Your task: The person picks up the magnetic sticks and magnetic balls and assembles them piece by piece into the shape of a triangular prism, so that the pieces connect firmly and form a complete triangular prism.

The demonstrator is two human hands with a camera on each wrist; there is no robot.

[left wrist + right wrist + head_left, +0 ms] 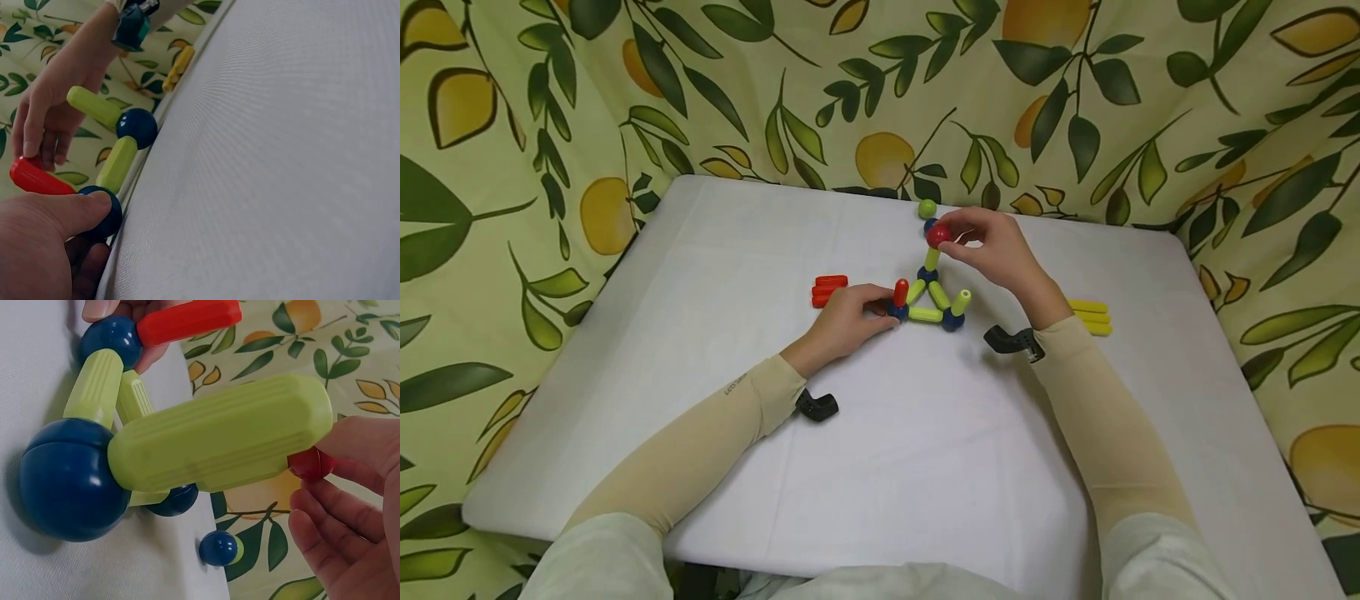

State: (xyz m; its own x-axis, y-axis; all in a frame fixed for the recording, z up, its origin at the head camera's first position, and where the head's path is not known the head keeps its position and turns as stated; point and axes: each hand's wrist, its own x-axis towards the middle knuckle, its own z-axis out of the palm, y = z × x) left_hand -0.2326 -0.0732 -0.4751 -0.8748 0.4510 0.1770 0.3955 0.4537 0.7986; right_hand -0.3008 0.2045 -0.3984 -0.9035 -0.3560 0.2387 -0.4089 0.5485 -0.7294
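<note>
A triangle of green sticks joined by blue balls lies on the white table. My left hand pinches the left corner's blue ball between thumb and fingers; a red stick stands upright in that ball. At the back corner, a red ball sits at the top of an upright green stick, and the fingers of my right hand pinch this ball. The right corner's blue ball bears another upright green stick, its top bare.
Behind the triangle are a loose blue ball and a green ball, near the table's far edge. Several red sticks lie beside my left hand. Yellow sticks lie to the right, partly behind my right wrist. A patterned curtain surrounds the table.
</note>
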